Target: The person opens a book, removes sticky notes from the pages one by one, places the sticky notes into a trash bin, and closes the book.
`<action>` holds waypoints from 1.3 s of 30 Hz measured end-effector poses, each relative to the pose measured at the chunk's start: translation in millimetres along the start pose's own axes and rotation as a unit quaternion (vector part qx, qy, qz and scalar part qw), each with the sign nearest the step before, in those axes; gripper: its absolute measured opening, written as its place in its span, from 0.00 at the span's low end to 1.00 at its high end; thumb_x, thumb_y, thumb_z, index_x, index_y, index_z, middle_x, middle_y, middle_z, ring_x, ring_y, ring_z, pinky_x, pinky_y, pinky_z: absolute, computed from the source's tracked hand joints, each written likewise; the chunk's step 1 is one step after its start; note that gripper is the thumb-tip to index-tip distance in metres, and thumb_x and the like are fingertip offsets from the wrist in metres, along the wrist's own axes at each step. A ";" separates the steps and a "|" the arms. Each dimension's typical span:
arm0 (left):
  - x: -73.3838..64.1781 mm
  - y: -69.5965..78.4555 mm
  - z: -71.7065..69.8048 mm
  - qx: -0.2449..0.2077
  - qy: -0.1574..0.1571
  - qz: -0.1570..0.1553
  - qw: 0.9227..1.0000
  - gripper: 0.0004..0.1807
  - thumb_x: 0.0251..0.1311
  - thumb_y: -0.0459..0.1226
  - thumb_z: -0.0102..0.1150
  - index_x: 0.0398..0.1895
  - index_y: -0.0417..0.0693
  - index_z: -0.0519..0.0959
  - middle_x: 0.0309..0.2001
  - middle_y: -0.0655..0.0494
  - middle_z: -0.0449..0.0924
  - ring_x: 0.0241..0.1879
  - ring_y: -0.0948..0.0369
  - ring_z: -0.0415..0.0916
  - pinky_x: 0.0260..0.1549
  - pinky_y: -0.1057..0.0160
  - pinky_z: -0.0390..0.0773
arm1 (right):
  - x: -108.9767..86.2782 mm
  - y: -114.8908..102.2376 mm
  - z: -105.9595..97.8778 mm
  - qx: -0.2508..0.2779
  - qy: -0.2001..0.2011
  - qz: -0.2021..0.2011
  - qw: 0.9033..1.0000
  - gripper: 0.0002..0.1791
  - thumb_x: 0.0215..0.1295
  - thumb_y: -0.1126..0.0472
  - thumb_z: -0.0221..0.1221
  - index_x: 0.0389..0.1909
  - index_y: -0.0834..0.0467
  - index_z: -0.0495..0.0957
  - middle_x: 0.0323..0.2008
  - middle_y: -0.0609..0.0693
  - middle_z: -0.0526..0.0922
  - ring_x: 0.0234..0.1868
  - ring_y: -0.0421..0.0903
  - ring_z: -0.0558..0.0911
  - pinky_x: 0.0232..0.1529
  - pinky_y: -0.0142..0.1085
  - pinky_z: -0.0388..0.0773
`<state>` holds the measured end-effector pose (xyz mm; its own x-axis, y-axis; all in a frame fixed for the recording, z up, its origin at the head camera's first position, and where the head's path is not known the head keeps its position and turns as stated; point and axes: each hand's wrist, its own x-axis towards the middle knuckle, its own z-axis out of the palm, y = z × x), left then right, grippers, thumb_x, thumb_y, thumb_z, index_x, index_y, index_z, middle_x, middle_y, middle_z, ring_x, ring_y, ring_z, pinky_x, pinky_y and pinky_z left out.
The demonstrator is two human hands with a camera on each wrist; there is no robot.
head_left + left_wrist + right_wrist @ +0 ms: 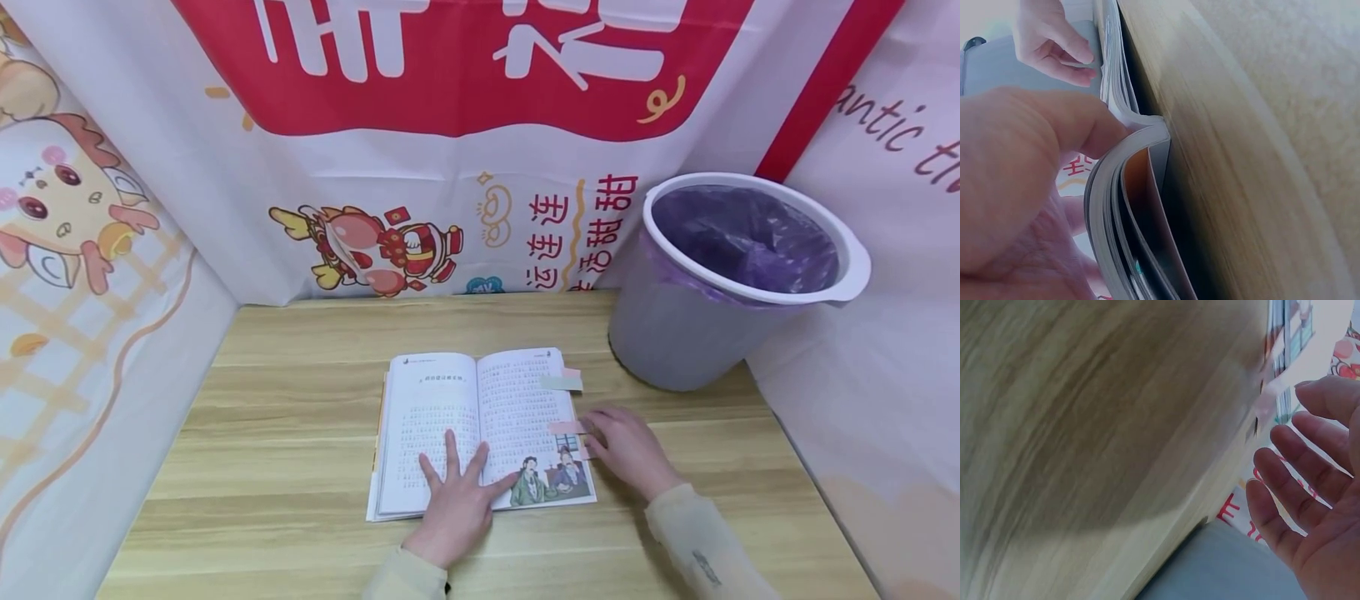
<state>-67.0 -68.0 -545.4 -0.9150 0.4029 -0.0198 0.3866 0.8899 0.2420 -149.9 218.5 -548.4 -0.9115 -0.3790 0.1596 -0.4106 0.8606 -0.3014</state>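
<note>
An open book (pixel 435 392) with printed pages lies on the wooden table, a coloured picture of two figures at its lower right corner. My left hand (pixel 456 508) presses on the lower pages with spread fingers, the thumb reaching across the fold to the right page. Along the right edge, a pale green sticky tab (pixel 562 383) and pink sticky tabs stick out. My right hand (pixel 626 446) is beside that edge, its fingertips right at a pink sticky tab (pixel 566 427). In the right wrist view the right fingers (pixel 1279 465) are loosely extended, thumb and forefinger apart.
A grey bin (pixel 675 333) with a purple liner (pixel 780 262) stands at the table's back right, beyond my right hand. Printed cloth (pixel 420 158) hangs behind the wooden table (pixel 262 433) and along both sides.
</note>
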 end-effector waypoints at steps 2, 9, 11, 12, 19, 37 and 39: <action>-0.1 -0.1 0.2 0.001 0.002 0.003 1.000 0.29 0.58 0.39 0.63 0.62 0.77 0.77 0.72 0.42 0.62 0.69 0.23 0.33 0.50 0.14 0.36 | 1.0 -1.4 2.0 -0.007 -0.005 -0.004 1.000 0.20 0.60 0.59 0.69 0.53 0.59 0.83 0.51 0.57 0.82 0.53 0.58 0.80 0.58 0.55 0.73; -1.2 -1.4 -0.9 0.009 0.003 0.006 1.000 0.30 0.57 0.39 0.64 0.62 0.77 0.76 0.72 0.43 0.62 0.70 0.24 0.34 0.51 0.14 0.37 | 1.5 -7.5 9.8 -0.028 -0.008 -0.028 0.999 0.21 0.58 0.59 0.71 0.52 0.57 0.83 0.49 0.55 0.82 0.52 0.56 0.80 0.58 0.55 0.73; -2.6 -2.3 -1.3 0.014 0.005 0.007 1.000 0.30 0.57 0.39 0.64 0.62 0.77 0.76 0.72 0.43 0.62 0.70 0.24 0.35 0.51 0.14 0.37 | 1.4 -9.0 11.1 -0.030 0.000 -0.036 0.999 0.21 0.57 0.59 0.71 0.52 0.56 0.83 0.48 0.54 0.82 0.51 0.56 0.81 0.57 0.56 0.73; -3.4 -2.8 -1.3 0.016 0.006 0.007 1.000 0.30 0.57 0.39 0.64 0.62 0.77 0.76 0.72 0.43 0.62 0.70 0.24 0.35 0.51 0.15 0.37 | 1.2 -9.6 12.0 -0.033 0.003 -0.039 0.999 0.21 0.57 0.59 0.71 0.53 0.55 0.83 0.48 0.54 0.82 0.51 0.56 0.81 0.57 0.56 0.73; -9.5 -4.5 -3.3 0.026 0.016 0.015 0.999 0.28 0.59 0.38 0.61 0.61 0.79 0.77 0.71 0.44 0.65 0.69 0.23 0.40 0.50 0.14 0.41 | -1.1 -13.5 15.3 -0.029 0.015 -0.049 0.998 0.23 0.54 0.62 0.72 0.52 0.53 0.83 0.50 0.55 0.83 0.52 0.58 0.80 0.56 0.60 0.73; -17.8 -1.6 -9.1 0.022 0.002 0.003 1.000 0.30 0.60 0.33 0.57 0.60 0.79 0.78 0.70 0.43 0.65 0.69 0.24 0.40 0.51 0.14 0.39 | -7.6 -21.8 18.9 -0.041 0.022 -0.064 0.997 0.16 0.53 0.65 0.72 0.45 0.52 0.85 0.45 0.52 0.85 0.49 0.55 0.82 0.55 0.57 0.74; -17.2 0.7 -10.0 0.020 -0.002 -0.004 1.000 0.30 0.61 0.33 0.55 0.60 0.79 0.78 0.70 0.43 0.66 0.69 0.24 0.39 0.51 0.14 0.38 | -7.5 -21.4 19.8 -0.041 0.029 -0.068 0.996 0.16 0.53 0.66 0.72 0.43 0.53 0.85 0.44 0.52 0.85 0.49 0.55 0.82 0.55 0.57 0.75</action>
<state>-52.1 -76.4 -535.2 -0.9178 0.3964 -0.0245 0.3836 0.9008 0.2037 -134.7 196.2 -561.8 -0.8435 -0.4766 0.2478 -0.5255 0.8278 -0.1965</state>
